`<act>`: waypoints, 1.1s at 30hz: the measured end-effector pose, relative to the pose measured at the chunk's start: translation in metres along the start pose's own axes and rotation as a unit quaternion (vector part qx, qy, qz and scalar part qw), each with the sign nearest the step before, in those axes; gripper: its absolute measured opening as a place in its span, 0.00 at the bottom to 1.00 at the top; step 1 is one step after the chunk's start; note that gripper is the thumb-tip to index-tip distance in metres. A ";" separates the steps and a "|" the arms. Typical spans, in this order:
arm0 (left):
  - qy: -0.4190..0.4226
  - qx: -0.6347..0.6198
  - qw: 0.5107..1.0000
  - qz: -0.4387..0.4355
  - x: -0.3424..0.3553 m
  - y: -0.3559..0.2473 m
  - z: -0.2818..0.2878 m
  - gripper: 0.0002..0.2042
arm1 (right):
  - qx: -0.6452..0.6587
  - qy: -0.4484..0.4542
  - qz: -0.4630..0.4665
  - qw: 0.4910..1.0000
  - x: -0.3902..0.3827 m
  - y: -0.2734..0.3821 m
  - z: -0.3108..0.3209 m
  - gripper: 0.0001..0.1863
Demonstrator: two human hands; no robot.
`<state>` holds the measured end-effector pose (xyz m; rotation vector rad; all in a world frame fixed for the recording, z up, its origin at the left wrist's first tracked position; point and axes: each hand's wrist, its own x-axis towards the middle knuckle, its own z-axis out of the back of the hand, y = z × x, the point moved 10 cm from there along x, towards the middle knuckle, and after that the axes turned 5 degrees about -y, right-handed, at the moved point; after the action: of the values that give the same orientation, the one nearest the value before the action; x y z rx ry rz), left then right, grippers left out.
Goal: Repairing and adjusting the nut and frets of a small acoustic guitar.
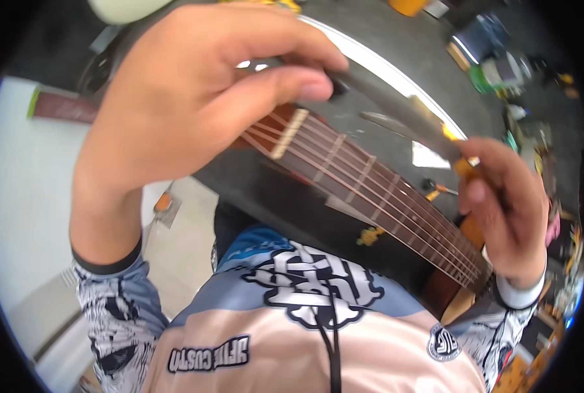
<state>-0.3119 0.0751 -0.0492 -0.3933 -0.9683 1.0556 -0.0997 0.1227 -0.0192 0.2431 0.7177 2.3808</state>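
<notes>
An acoustic guitar neck [364,180] slants across the view, strung, from its pale nut at upper left to its body at lower right. My left hand [193,98] arches over the headstock, which it mostly hides. Its thumb and fingers close around the dark end of a long, grey, blade-like tool [410,121], blurred by motion. My right hand [511,203] pinches the yellowish other end, above the lower fretboard. The tool spans the gap between my hands, beyond the neck and apart from the strings. A pointed metal piece shows beside it; its exact kind is unclear.
Beneath the guitar is a dark work surface [259,187] with a pale curved edge behind it. A small screwdriver-like tool [441,188] lies near my right hand. Cluttered containers [501,72] stand at far right. A white surface [36,196] is at left.
</notes>
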 end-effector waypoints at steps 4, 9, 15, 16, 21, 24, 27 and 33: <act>-0.093 -0.056 0.991 0.077 -0.025 0.012 0.021 0.10 | -0.094 0.012 0.164 0.982 0.004 0.049 -0.021 0.17; -0.034 0.050 0.998 -0.026 -0.033 -0.015 0.012 0.13 | -0.080 -0.011 0.249 0.965 -0.019 0.062 -0.033 0.19; -0.065 0.116 0.991 0.006 -0.054 -0.025 0.016 0.13 | -0.082 -0.072 0.341 0.934 -0.042 0.060 -0.037 0.21; -0.043 0.100 0.994 -0.017 -0.054 -0.027 0.013 0.13 | -0.078 -0.071 0.343 0.933 -0.045 0.063 -0.036 0.21; -0.105 0.059 0.993 0.007 -0.059 -0.023 0.008 0.13 | -0.097 -0.043 0.312 0.944 -0.046 0.062 -0.040 0.21; -0.056 0.065 0.996 -0.029 -0.058 -0.030 -0.001 0.12 | -0.102 -0.035 0.311 0.944 -0.047 0.058 -0.042 0.21; -0.068 0.077 0.995 -0.012 -0.057 -0.027 -0.001 0.10 | -0.103 -0.038 0.301 0.947 -0.046 0.055 -0.046 0.21; -0.052 0.093 0.994 -0.034 -0.056 -0.029 -0.005 0.08 | -0.130 -0.033 0.296 0.946 -0.048 0.054 -0.049 0.21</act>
<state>-0.3001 0.0136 -0.0589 -0.1518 -0.9604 1.1017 -0.1069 0.0364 -0.0302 0.4753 0.3115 2.9831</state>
